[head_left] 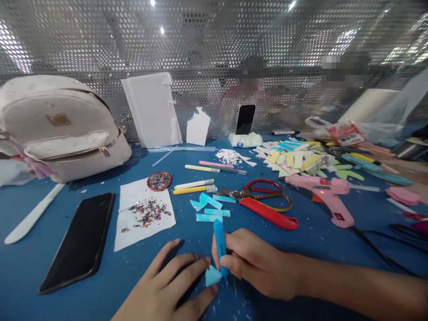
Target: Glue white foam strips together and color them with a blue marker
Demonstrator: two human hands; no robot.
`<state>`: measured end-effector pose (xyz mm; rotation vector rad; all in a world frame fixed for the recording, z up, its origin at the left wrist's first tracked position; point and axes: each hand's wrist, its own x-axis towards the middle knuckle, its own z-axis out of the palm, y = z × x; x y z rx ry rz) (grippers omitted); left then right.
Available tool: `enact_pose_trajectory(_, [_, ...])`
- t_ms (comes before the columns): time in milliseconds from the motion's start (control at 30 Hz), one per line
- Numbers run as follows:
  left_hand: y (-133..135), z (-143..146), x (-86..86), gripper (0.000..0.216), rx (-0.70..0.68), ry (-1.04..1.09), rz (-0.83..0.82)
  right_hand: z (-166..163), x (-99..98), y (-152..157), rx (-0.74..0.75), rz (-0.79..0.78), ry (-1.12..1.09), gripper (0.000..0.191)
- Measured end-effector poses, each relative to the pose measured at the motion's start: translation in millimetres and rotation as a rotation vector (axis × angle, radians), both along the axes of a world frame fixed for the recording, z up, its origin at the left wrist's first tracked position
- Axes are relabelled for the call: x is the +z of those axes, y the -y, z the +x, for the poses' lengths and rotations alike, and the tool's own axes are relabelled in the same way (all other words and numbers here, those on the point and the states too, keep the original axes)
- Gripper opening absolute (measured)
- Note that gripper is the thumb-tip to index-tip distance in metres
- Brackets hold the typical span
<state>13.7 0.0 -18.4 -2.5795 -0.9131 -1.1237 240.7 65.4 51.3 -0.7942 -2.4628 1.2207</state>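
- Broadly, a blue desk [310, 238] is seen across the whole view, closed off at the back by a perforated metal screen [214, 44].
- A pale backpack [60, 129] is stood at the far left, against the screen.
- A white board [152, 109] is leaned upright just right of the backpack.
- A black phone [78, 240] is laid face up at the near left.
- A white paper sheet [129, 196], strewn with glitter, is placed just right of the phone.
- The right hand [257, 263] is rested on the desk at the near edge, its grip pressed together around a blue pen-shaped tool [220, 243].
- The left hand [174, 285] is laid flat beside it, its grip spread, with the fingertips set against a light-blue scrap [212, 275].
- A pink glue gun [321, 191] is laid to the right, well apart from the hands.
- Red-handled scissors [257, 191] and a red cutter [269, 214] are laid side by side, beyond the right hand.
- The tool is held nearly upright, its lower end at the scrap.
- Light-blue strips [209, 209] are scattered just beyond the tool.
- The scrap is found on the desk between the two hands, at the near edge.
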Motion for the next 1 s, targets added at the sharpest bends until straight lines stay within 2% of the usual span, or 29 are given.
enact_pose_trajectory(133, [1.2,-0.3,-1.6,0.032,0.017,0.01,0.008,0.4,-0.9,-0.4,-0.024,-0.042,-0.025,0.062])
enact_pose_trajectory(267, [2.0,-1.9,-1.5,0.028,0.003,-0.022,0.005,1.0,-2.6,-0.6,0.017,0.014,-0.002,0.062])
enact_pose_trajectory(400, [1.7,-2.9,-0.1,0.023,0.012,-0.036,-0.012,0.9,-1.5,-0.7,-0.018,-0.067,-0.019,0.059])
enact_pose_trajectory(500, [1.9,-2.6,-2.5,0.021,0.013,-0.025,-0.009,0.1,-0.2,-0.8,0.007,-0.005,-0.01,0.063])
enact_pose_trajectory(600, [2.2,-3.0,-4.8,0.022,0.011,-0.059,-0.005,-0.6,0.6,-0.7,-0.02,-0.041,-0.047,0.061])
enact_pose_trajectory(767, [0.3,-6.9,10.3,0.026,-0.003,-0.076,0.027,0.1,-0.8,0.4,-0.006,0.005,-0.005,0.068])
enact_pose_trajectory(867, [-0.8,-8.5,19.8,0.025,-0.028,-0.227,-0.017,1.1,-3.8,1.5,-0.014,-0.097,-0.074,0.06])
enact_pose_trajectory(1000, [-0.8,-4.8,9.7,0.027,0.005,-0.07,0.043,2.1,-7.0,2.2,-0.005,-0.09,-0.051,0.045])
